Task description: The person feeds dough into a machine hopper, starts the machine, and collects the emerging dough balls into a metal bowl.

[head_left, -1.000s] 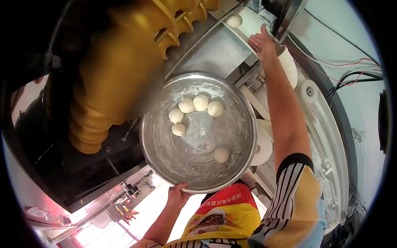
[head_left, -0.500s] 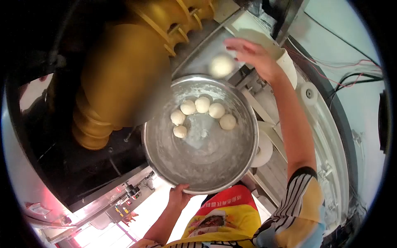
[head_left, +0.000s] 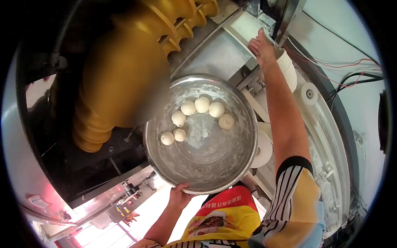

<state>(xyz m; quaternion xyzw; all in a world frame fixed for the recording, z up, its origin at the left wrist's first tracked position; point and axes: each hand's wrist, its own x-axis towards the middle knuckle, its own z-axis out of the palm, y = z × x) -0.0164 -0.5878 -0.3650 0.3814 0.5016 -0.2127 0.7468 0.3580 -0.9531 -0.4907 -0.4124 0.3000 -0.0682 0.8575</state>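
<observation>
A wide metal bowl point(head_left: 202, 169) dusted with flour holds several round white dough balls point(head_left: 202, 104), most of them in an arc along its upper part. One dough ball point(head_left: 167, 138) lies at the left side of the bowl. My left hand point(head_left: 180, 196) grips the bowl's near rim. My right hand point(head_left: 261, 46) is raised at the end of a white chute point(head_left: 241, 28), fingers apart and nothing in them. No ball shows on the visible part of the chute.
Large yellow spiral rollers point(head_left: 124, 78) stand at the upper left over a dark machine surface. White rollers point(head_left: 309, 94) and a curved white frame run down the right. Red and black wires point(head_left: 351, 78) hang along the right wall.
A dough ball left the chute, flew past my right hand and now lies at the bowl's left. My right hand swung left, then back to the chute. Another ball shifted up the bowl's right side.
</observation>
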